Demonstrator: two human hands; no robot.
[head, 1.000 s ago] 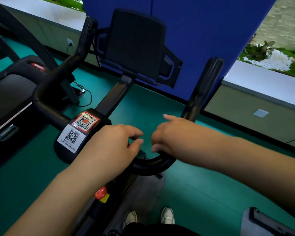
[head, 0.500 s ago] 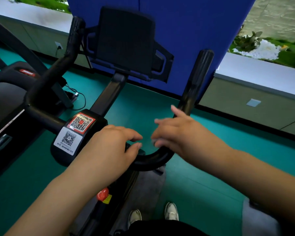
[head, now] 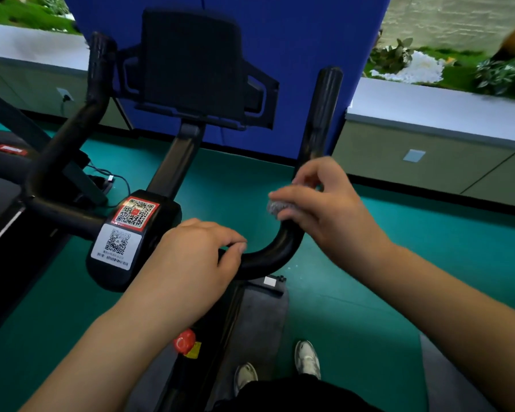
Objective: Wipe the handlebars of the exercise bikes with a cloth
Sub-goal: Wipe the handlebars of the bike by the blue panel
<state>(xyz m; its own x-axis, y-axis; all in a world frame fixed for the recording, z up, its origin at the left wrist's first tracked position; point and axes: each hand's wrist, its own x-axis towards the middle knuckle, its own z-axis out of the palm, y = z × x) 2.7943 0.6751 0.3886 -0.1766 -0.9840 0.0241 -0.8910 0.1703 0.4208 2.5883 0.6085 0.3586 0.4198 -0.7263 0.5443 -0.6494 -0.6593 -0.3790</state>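
A black exercise bike handlebar (head: 275,252) curves in front of me, with one upright grip on the right (head: 321,114) and one on the left (head: 97,66). My left hand (head: 191,263) grips the bar just right of the centre housing with QR stickers (head: 128,230). My right hand (head: 324,209) is wrapped around the base of the right upright grip, pressing a small grey cloth (head: 275,208) against it. Only a corner of the cloth shows under my fingers.
A black console holder (head: 194,66) stands on the stem ahead, before a blue panel (head: 295,34). A treadmill (head: 3,188) sits at the left. A red knob (head: 185,343) is on the frame below. My white shoes (head: 306,359) stand on green floor.
My right hand slid from the bend of the bar up onto the lower part of the right grip, and the grey cloth now shows. My left hand kept its hold.
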